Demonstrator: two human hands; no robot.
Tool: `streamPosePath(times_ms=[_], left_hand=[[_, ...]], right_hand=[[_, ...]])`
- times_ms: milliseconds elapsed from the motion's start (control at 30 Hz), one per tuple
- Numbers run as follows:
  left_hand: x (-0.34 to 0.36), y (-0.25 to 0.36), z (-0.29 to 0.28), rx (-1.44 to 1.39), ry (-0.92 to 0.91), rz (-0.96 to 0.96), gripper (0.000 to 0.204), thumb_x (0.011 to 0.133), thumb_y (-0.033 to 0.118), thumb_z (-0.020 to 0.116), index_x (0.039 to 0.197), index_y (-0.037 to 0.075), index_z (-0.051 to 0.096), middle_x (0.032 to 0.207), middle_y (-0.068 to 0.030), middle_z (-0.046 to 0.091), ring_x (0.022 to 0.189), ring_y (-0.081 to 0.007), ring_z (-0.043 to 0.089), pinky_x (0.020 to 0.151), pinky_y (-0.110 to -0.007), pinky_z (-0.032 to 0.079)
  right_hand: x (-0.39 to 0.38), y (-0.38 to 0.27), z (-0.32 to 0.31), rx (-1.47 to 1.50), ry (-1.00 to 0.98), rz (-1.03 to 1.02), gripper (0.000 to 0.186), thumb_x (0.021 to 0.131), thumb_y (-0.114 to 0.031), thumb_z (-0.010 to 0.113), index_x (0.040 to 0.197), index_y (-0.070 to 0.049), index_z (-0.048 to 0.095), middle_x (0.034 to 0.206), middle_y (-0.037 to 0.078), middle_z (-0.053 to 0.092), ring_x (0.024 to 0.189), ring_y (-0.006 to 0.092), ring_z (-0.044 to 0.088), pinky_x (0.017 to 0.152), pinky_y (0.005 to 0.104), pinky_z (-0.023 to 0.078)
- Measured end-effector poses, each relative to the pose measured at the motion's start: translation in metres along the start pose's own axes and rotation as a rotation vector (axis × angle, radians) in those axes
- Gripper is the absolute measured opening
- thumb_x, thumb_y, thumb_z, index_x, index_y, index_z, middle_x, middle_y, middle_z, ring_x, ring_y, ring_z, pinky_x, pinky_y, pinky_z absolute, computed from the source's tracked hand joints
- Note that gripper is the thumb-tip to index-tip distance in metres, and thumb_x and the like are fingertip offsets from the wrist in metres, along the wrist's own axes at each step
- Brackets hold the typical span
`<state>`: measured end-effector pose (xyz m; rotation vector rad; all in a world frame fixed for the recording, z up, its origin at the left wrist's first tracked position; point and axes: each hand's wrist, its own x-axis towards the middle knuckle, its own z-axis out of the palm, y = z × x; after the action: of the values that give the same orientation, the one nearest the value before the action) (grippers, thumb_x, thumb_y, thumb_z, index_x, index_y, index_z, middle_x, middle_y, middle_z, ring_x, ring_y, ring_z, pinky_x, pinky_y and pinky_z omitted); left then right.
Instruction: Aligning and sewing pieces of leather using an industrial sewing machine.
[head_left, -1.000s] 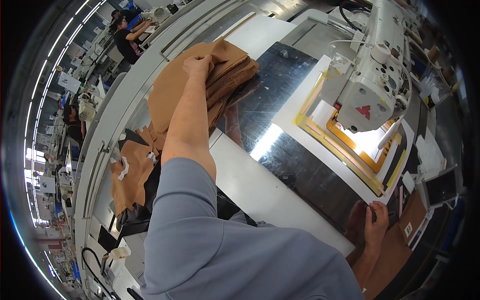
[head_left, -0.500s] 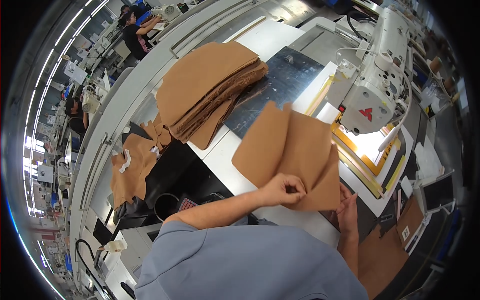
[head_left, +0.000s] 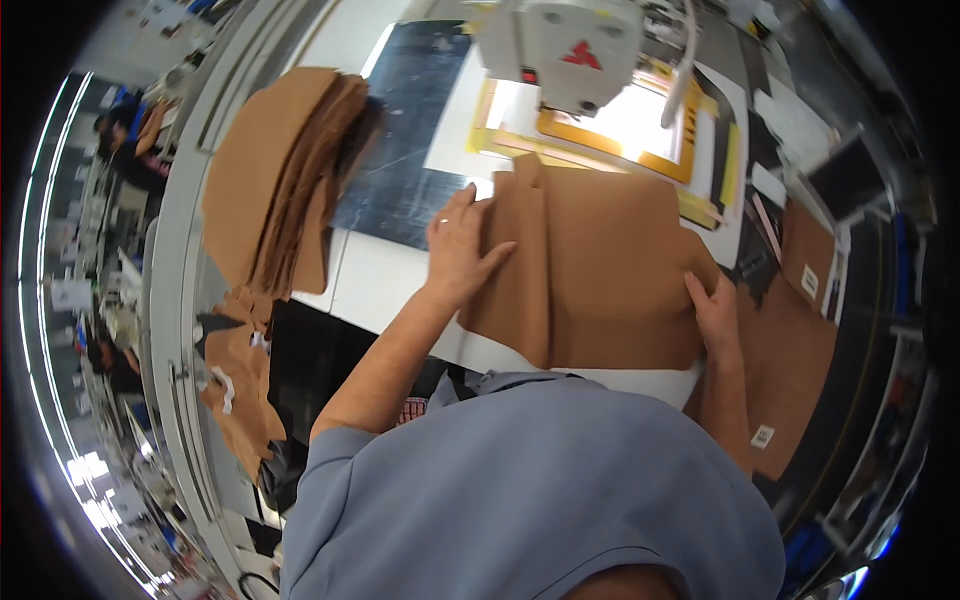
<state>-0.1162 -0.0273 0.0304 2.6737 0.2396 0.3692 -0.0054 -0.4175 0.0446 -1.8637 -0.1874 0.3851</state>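
Note:
A brown fabric panel (head_left: 615, 265) lies spread in front of me, with a raised fold running along its left part. My left hand (head_left: 460, 245) is at the panel's left edge, fingers apart, the thumb reaching onto the cloth. At the right edge my right hand (head_left: 715, 308) pinches the panel, thumb on top and the other fingers hidden beneath. Just beyond the panel stands a white sewing machine head (head_left: 580, 50) above a yellow frame (head_left: 620, 140) over a brightly lit plate. To the left is a thick stack of brown fabric pieces (head_left: 270, 170).
A dark metal plate (head_left: 400, 130) lies between stack and machine. Brown scraps (head_left: 240, 385) hang at the lower left beside a black surface (head_left: 315, 350). More brown pieces (head_left: 780, 375) and a dark screen (head_left: 850, 185) are at the right. Other people sit at machines far left.
My view has turned to the right. My left hand has gone from pinching the panel's near part to its left edge, fingers spread. The panel has been unfolded flatter, near the yellow frame.

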Motion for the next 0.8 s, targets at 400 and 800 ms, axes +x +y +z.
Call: streamPosePath(times_ms=[400,800], left_hand=[[0.070,0.020,0.009,-0.830,-0.164,-0.483,0.080,0.082,0.036,0.092,0.137,-0.005,0.050,0.089,-0.0061,0.074,0.081,-0.0113,0.069,0.072,-0.025,0.055],[0.114,-0.030,-0.001,-0.587,-0.324,-0.377,0.023,0.087,0.016,0.086,0.098,-0.001,0.073,0.069,0.0039,0.064,0.058,-0.0039,0.055,0.053,-0.021,0.043]], right_hand=[[0.063,-0.013,-0.016,-0.355,0.123,-0.007,0.053,0.091,-0.038,0.079,0.124,0.001,0.067,0.101,0.014,0.077,0.093,0.0200,0.073,0.083,0.0328,0.056],[0.097,-0.039,-0.005,-0.633,0.025,0.021,0.029,0.093,-0.034,0.072,0.088,-0.006,0.070,0.078,0.010,0.073,0.073,0.0266,0.070,0.067,0.0392,0.052]])
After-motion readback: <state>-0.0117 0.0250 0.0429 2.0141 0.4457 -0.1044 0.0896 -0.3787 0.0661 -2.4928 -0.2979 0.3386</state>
